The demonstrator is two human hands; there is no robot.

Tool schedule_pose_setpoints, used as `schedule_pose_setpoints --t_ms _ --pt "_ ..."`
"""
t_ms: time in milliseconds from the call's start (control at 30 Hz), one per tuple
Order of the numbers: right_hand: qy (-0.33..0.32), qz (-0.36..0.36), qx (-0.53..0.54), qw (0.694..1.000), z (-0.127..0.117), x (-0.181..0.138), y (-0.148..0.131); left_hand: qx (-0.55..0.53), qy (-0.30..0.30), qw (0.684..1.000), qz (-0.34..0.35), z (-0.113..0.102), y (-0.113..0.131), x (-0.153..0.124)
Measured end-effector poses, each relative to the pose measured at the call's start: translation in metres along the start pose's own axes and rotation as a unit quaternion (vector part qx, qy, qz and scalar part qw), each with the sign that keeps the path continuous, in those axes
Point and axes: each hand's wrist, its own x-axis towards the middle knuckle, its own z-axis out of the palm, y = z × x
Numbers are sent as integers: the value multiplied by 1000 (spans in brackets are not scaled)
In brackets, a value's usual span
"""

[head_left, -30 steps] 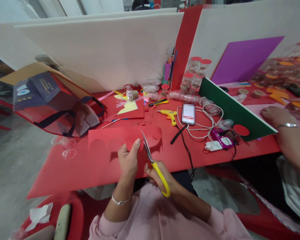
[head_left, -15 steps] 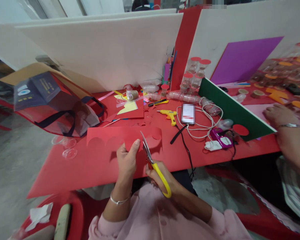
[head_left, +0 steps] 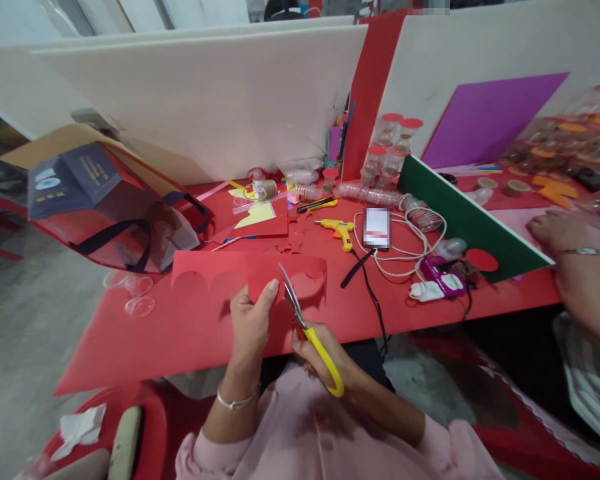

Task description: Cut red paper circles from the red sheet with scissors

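My left hand (head_left: 250,322) pinches a long sheet of red paper (head_left: 215,270) with scalloped cut-outs along its lower edge, thumb on a rounded piece at its middle. My right hand (head_left: 320,353) grips yellow-handled scissors (head_left: 305,320), fingers through the loops. The blades point up and away into the red paper just right of my left thumb. Both hands are above the near edge of the red table (head_left: 145,333).
A yellow glue gun (head_left: 337,230), a phone (head_left: 377,227) with white cables, clear jars with red lids (head_left: 393,143) and paper scraps lie beyond. A red-and-clear bag (head_left: 115,213) sits left. A green board (head_left: 467,217) leans right, where another person's hand (head_left: 555,230) rests.
The red paper and my left hand have shifted slightly left and down; the scissors follow, still in the paper. The other person's hand moved a little.
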Motion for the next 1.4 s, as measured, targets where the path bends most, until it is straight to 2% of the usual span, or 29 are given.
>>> schedule_pose_setpoints --t_ms 233,400,600,733,1100,1400 --pt "-37 -39 -18 998 -8 -7 -22 -2 -23 1000 6 -4 1 1" --pt "-31 -58 -20 998 -10 -11 -31 -2 -32 999 -15 -6 5 1" --pt "-37 -41 -29 998 -9 -11 -28 -15 -40 999 4 -6 5 2" --pt "-42 -60 -31 997 -11 -12 -27 -3 -47 999 10 -9 5 3" --pt "-52 -61 -40 996 -11 -14 -30 -9 -74 997 -5 -18 1 7" --pt "-66 -72 -51 994 -15 -11 -13 8 -90 996 -9 -24 0 9"
